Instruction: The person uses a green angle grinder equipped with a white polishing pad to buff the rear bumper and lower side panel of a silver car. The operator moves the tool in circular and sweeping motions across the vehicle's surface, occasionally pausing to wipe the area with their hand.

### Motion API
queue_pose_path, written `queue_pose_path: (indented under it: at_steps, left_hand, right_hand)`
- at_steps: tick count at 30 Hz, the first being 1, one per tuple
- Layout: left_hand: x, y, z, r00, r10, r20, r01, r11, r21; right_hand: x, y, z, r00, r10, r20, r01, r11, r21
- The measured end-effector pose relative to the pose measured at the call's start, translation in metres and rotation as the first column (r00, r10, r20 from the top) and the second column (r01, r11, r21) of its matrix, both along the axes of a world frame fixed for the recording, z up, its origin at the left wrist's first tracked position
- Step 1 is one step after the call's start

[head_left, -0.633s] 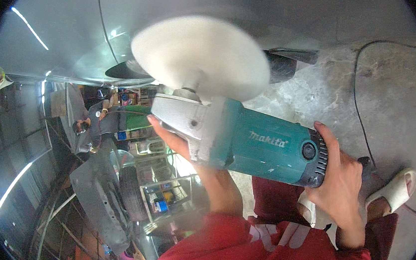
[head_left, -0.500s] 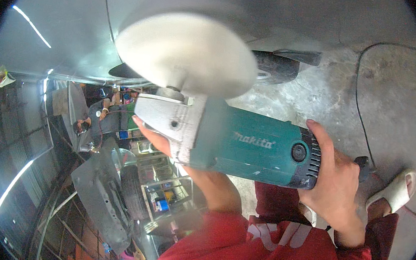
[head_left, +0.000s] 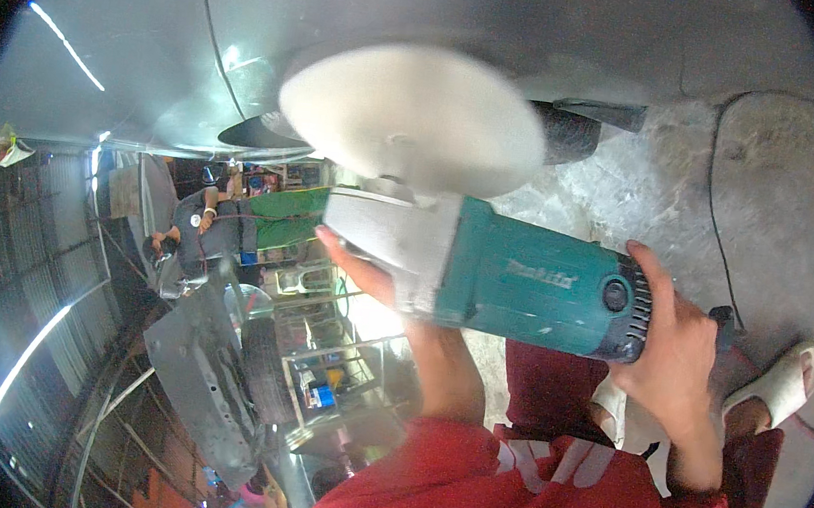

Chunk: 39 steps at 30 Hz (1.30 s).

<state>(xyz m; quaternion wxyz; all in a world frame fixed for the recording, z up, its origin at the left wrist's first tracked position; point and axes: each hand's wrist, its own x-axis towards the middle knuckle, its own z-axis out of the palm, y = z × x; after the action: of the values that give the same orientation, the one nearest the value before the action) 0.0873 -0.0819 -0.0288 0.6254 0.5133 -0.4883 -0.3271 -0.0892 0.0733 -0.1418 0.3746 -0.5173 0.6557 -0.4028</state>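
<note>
I hold a teal power polisher (head_left: 541,282) with a silver metal head and a round white pad (head_left: 416,113). The pad's surface is smeared, as if spinning, and its far side faces the glossy grey car body panel (head_left: 586,26); whether they touch I cannot tell. My right hand (head_left: 674,353) is wrapped round the black rear end of the tool, thumb along its top. At the silver head, my left hand (head_left: 366,275) grips from the near left side, most of its fingers hidden behind the housing.
A dark cord (head_left: 711,195) runs over the concrete floor (head_left: 774,211) at right. Below the panel is a dark wheel (head_left: 575,138). Another person (head_left: 204,230) is at the left, near a loose grey panel (head_left: 200,371), a tire (head_left: 264,368) and a metal rack (head_left: 336,379).
The polisher has shifted to the right and slightly down in view, with both hands still on it. More of the green cover behind its head shows.
</note>
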Motion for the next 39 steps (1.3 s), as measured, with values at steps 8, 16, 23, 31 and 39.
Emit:
queue_pose_path:
  at_steps: [8,16,23,31,39]
  left_hand:
    - [-0.01,0.011,-0.013,0.987,-0.101,0.122,0.094,0.994,0.064]
    - [0.005,-0.023,0.055,0.999,0.005,0.051,0.002,0.991,-0.131]
    - [0.046,-0.031,0.03,0.996,-0.085,-0.001,0.085,0.993,-0.086]
    - [0.02,0.0,-0.036,0.894,-0.154,0.421,0.18,0.984,-0.021]
    - [0.019,-0.002,-0.022,0.837,-0.252,0.486,0.305,0.952,-0.032]
  right_hand:
    - [0.01,-0.005,-0.047,0.989,-0.096,0.115,0.114,0.98,-0.164]
    - [0.045,-0.043,0.006,0.99,-0.072,0.118,0.103,0.954,-0.281]
    - [0.065,-0.059,-0.006,0.993,-0.032,0.116,0.063,0.96,-0.273]
    - [0.056,-0.022,-0.089,0.95,-0.137,0.282,0.198,0.96,-0.199]
    - [0.077,-0.036,-0.098,0.911,-0.115,0.397,0.228,0.941,-0.249]
